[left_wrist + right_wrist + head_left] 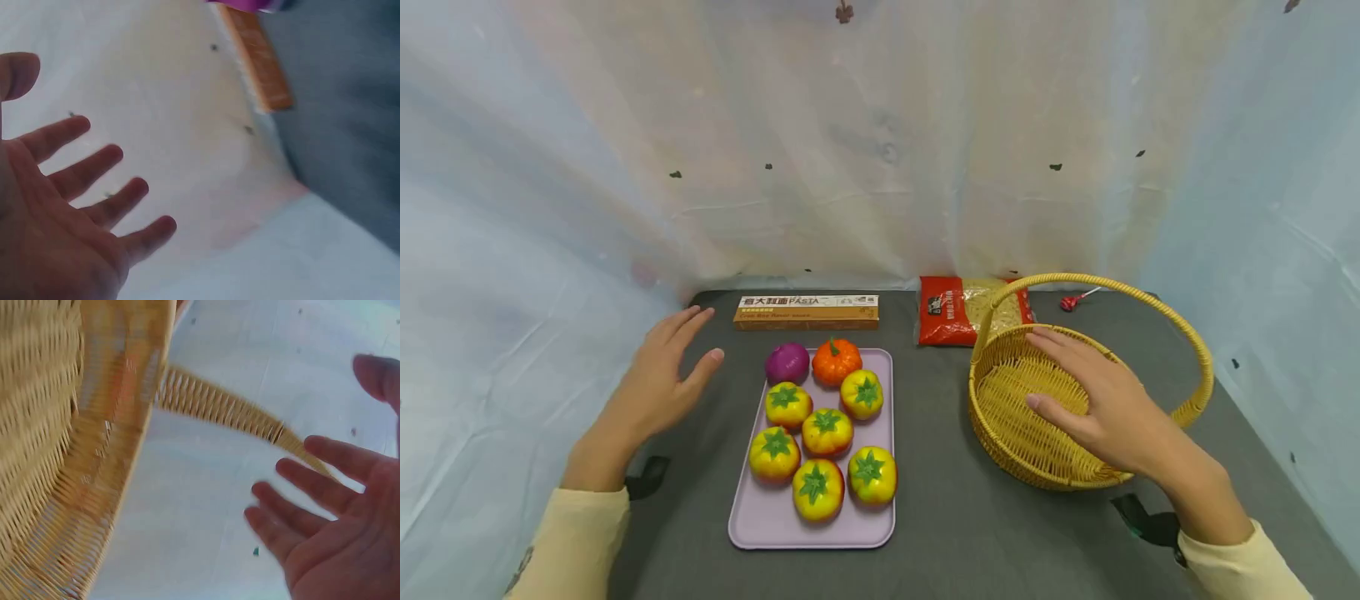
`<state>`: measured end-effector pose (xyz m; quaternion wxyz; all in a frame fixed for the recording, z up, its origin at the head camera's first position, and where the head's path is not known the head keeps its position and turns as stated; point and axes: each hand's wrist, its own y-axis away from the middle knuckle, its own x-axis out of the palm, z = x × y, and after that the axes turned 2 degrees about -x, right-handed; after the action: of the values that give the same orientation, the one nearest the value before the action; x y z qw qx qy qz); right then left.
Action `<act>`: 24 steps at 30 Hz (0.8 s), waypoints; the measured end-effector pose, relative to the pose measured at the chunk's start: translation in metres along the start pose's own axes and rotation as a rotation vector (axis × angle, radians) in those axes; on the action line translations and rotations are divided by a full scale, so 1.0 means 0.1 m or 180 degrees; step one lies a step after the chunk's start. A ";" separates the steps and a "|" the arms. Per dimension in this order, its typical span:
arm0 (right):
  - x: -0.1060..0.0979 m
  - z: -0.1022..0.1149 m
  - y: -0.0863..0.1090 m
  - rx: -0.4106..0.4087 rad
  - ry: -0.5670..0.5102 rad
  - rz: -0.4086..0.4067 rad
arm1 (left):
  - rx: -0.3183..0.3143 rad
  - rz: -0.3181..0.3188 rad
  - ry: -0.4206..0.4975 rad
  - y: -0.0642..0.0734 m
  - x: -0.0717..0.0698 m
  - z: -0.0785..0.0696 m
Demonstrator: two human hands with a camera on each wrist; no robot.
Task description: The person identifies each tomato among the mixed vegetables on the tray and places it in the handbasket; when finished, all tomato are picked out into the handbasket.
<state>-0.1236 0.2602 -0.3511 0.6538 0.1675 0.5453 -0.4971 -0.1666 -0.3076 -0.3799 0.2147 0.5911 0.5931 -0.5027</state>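
Note:
My left hand (658,379) hovers left of a lilac tray (756,525), fingers extended and holding nothing; the left wrist view shows its spread fingers (100,169). On the tray lie several yellow-red persimmons (818,490) with green leaf tops, a purple onion (787,363) and a small orange pumpkin (837,362). Over the yellow wicker basket (1000,442) hangs my right hand (1097,404), empty, with its fingers straight and overlapping the basket's opening in the head view. The basket's tall handle (1195,342) arches up behind that hand; woven strips show inside the bowl.
A pasta box (807,312) lies at the back of the dark table (932,517). A red bag of pasta (951,312) sits behind the basket, partly overlapped by its handle. Near the back right lies a red lollipop (1069,303). Pale curtains (880,150) enclose the table.

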 end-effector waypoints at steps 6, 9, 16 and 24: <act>0.28 0.24 0.26 -0.0459 -0.0521 -0.0259 | -0.0009 0.0073 0.0221 0.31 0.18 0.29; 0.51 0.39 0.30 -0.0484 -0.0804 -0.0133 | -0.0104 0.0261 0.0230 0.37 0.32 0.39; 1.01 0.59 0.28 -0.0533 -0.1351 0.0144 | -0.0352 0.0821 0.0211 0.29 0.57 0.49; 1.45 0.69 0.20 -0.0465 -0.1694 0.0351 | -0.0691 0.1391 0.0100 0.02 0.73 0.41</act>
<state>-0.0819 0.1487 -0.4609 0.8104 0.0128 0.3789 -0.4466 -0.1935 -0.3073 -0.4585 0.3713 0.6866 0.5049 -0.3684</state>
